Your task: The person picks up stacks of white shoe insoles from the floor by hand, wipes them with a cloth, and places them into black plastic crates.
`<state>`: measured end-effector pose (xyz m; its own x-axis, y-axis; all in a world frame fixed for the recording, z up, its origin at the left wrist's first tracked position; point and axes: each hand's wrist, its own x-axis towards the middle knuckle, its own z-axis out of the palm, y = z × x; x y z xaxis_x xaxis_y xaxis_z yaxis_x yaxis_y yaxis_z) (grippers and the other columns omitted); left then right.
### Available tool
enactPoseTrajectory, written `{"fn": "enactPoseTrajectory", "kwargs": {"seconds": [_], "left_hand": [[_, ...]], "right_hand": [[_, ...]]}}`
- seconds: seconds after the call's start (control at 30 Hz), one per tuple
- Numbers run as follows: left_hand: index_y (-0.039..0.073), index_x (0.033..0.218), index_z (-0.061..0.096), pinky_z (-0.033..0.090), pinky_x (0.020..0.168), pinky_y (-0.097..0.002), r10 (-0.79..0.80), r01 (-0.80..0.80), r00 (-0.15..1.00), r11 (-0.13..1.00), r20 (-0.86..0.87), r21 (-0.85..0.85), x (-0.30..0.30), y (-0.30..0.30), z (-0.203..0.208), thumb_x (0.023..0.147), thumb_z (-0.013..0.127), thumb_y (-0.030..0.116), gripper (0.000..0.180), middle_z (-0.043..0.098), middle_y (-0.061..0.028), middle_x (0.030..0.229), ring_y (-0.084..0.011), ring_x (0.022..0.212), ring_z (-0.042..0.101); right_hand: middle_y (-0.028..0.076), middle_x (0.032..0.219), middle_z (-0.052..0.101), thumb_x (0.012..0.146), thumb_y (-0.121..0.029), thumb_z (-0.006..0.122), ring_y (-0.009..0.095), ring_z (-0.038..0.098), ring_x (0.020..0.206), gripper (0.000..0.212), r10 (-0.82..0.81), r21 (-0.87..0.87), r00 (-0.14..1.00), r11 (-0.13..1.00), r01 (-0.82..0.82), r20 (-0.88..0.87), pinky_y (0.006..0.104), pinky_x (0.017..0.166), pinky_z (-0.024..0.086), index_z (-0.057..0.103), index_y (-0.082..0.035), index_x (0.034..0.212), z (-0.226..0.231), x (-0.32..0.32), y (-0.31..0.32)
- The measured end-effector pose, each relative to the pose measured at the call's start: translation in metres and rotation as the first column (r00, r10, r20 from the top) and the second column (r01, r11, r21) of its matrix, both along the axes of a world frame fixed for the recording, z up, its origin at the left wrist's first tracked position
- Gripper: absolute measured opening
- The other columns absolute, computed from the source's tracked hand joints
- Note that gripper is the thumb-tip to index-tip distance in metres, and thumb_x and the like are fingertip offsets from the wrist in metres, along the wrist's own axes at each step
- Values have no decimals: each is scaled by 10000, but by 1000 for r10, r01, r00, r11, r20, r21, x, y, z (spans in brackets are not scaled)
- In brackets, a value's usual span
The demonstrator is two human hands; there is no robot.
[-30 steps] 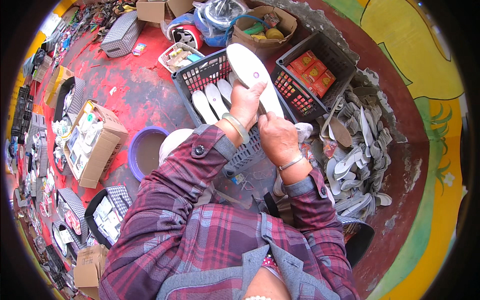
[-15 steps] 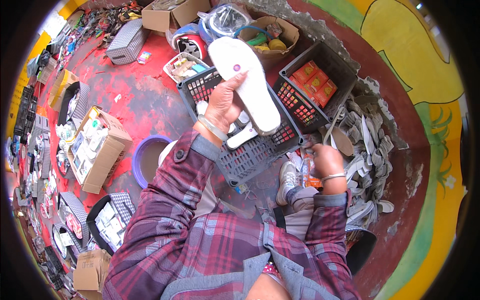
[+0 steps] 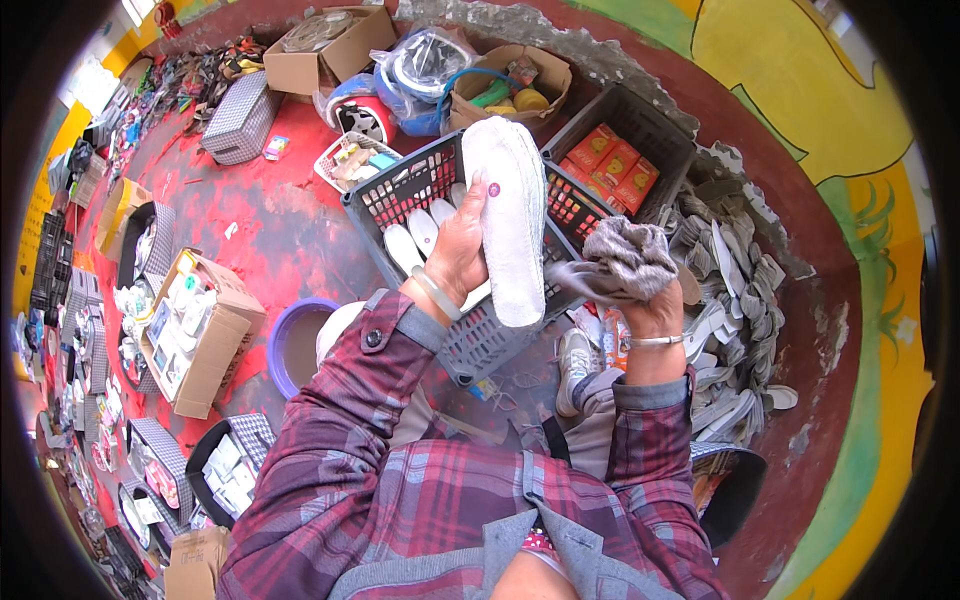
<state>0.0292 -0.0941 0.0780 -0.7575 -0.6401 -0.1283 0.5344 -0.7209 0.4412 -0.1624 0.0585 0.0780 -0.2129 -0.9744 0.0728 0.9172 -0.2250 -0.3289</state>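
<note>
My left hand (image 3: 458,252) grips a thick white insole (image 3: 512,225), perhaps a pair laid together, with a small reddish mark near its upper end. It is held upright over a dark plastic crate (image 3: 462,352), where several white insoles (image 3: 402,248) lie partly hidden behind my hand. Bunched in my right hand (image 3: 656,314) is a crumpled grey cloth (image 3: 632,254), just right of the insole and apart from it. The cloth's lower left end is blurred. My right fingers are mostly covered by the cloth.
Right of my right hand lies a heap of grey and white insoles (image 3: 735,365). A second crate (image 3: 672,130) holds orange boxes (image 3: 612,165). On the left are a purple basin (image 3: 280,352) and an open carton (image 3: 222,340). My shoe (image 3: 574,368) is below the crate.
My right hand has come up from beside the heap and now holds the grey cloth. In my left hand the insole has turned from a slant to nearly upright.
</note>
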Motion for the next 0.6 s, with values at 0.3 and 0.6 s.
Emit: {"fn": "enactPoseTrajectory", "kwargs": {"seconds": [0.3,0.6], "left_hand": [[49,1251,476,504,843,-385,-89,89,996,996,-32,2,-3,13,-5,928,460,464,526,605,-126,1091,-255,933,611],[69,1212,483,479,769,-261,-157,189,976,956,153,-225,-9,46,3,926,512,416,451,576,-33,1048,-107,910,563]], "right_hand": [[146,1239,516,726,-27,678,304,485,1142,342,-360,-534,-460,775,336,-812,378,981,372,662,-78,1064,31,111,-1],[106,978,575,729,31,659,256,533,913,210,-423,-657,-506,546,520,-752,327,791,444,674,-29,930,32,95,-14]]}}
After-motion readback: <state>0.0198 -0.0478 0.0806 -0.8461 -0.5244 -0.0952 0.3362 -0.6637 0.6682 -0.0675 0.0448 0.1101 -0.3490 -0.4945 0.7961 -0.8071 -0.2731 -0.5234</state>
